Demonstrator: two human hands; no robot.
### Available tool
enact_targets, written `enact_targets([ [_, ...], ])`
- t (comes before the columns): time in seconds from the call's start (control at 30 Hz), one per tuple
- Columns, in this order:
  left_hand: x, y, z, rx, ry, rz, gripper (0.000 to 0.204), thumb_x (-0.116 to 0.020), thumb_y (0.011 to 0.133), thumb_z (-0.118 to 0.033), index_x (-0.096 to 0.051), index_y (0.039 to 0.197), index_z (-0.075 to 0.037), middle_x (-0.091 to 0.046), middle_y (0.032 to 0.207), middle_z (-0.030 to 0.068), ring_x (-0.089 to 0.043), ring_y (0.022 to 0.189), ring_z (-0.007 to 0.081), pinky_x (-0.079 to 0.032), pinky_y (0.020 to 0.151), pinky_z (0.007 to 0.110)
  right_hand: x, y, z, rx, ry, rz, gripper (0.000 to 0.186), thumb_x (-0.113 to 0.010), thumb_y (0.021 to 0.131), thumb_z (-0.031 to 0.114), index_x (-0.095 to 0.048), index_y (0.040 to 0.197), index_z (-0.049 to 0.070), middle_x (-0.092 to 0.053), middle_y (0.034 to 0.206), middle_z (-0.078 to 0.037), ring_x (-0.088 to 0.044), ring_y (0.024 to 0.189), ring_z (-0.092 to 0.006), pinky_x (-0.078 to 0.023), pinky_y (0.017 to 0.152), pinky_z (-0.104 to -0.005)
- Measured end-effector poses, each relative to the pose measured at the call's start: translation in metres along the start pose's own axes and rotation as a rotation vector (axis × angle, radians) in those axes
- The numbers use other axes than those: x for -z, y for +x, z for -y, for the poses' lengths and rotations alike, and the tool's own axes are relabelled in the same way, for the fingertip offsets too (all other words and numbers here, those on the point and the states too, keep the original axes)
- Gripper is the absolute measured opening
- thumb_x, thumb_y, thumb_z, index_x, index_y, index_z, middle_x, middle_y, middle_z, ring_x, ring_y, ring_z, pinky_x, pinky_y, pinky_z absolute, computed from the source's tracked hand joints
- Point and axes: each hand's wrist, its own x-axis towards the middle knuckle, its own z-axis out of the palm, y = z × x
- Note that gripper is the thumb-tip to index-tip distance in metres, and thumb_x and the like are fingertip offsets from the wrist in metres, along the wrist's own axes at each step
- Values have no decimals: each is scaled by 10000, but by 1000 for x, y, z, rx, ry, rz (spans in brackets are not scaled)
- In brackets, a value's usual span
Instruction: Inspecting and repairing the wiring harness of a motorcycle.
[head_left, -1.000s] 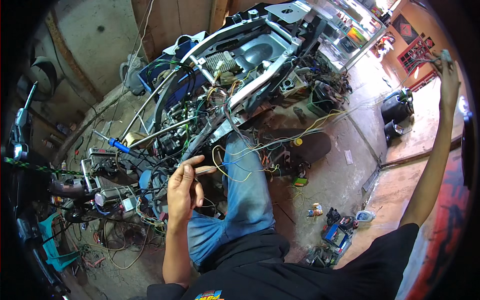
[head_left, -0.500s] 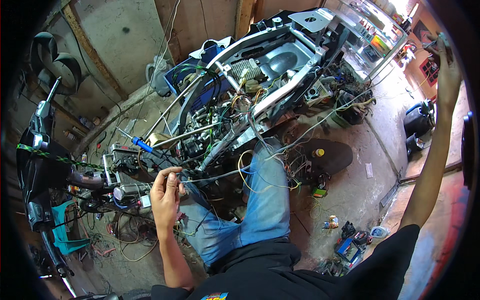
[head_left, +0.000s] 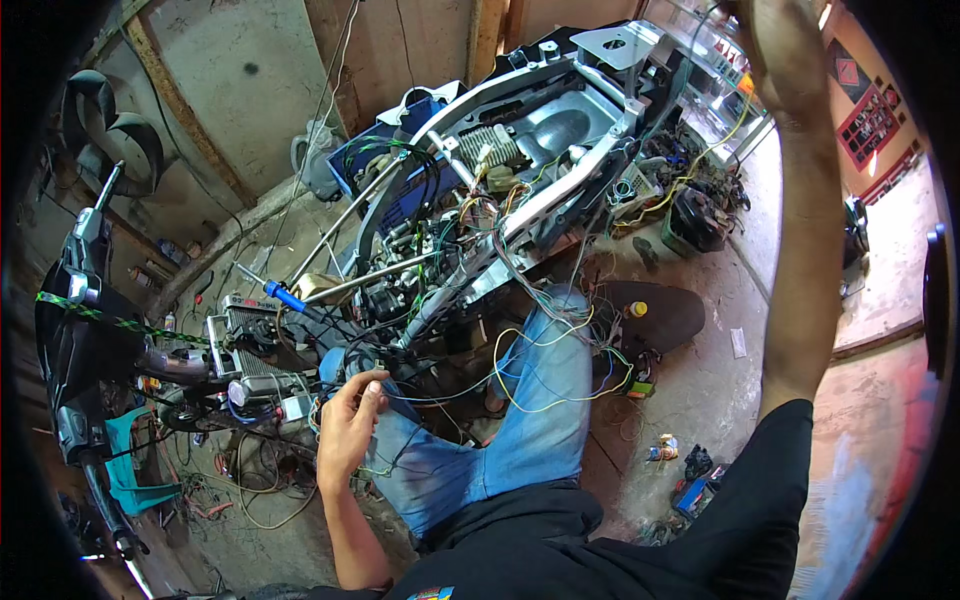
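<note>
Low in the middle, my left hand [head_left: 350, 425] pinches a thin wire beside my jeans-clad legs. My right arm stretches up to the top right, where my right hand [head_left: 765, 45] is cut off by the top edge, beside a dark wire running down from it; its grip is unclear. A loose bunch of coloured wires [head_left: 560, 360] hangs over my right leg from the stripped motorbike frame [head_left: 535, 215], which has exposed engine parts and harnesses. A silver radiator [head_left: 250, 340] and a blue-gripped handle [head_left: 285, 295] sit left of my left hand.
A black fork and handlebar assembly [head_left: 85, 350] stands at left beside a teal plastic piece [head_left: 130, 460]. A blue crate [head_left: 385, 135] is behind the frame. A black seat [head_left: 670, 325], dark container [head_left: 700, 215] and small tools [head_left: 690, 500] lie on the floor [head_left: 645, 400] at right.
My right hand has swept left and upward from the far right, carrying the strung wires with it. My left hand has shifted slightly right and down, and the loose wire loops over my leg moved.
</note>
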Motion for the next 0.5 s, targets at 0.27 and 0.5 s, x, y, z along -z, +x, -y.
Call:
enact_targets([
  [0.27, 13, -4, -51, -462, -355, -86, 411, -469, 1106, -270, -620, 1315, 50, -692, 1245, 138, -676, 1102, 209, -535, 938, 335, -115, -68, -45, -354, 243, 499, 349, -704, 982, 376, -723, 1134, 62, -587, 704, 60, -454, 569, -2, -328, 485, -197],
  [0.5, 3, 2, -93, -556, -557, -89, 554, -503, 1081, -395, -530, 1413, 47, -639, 1236, 144, -663, 1034, 184, -564, 895, 339, -183, -138, -69, -517, 469, 748, 371, -688, 1002, 289, -686, 1197, -28, -715, 917, -33, -602, 854, -53, -511, 739, -255],
])
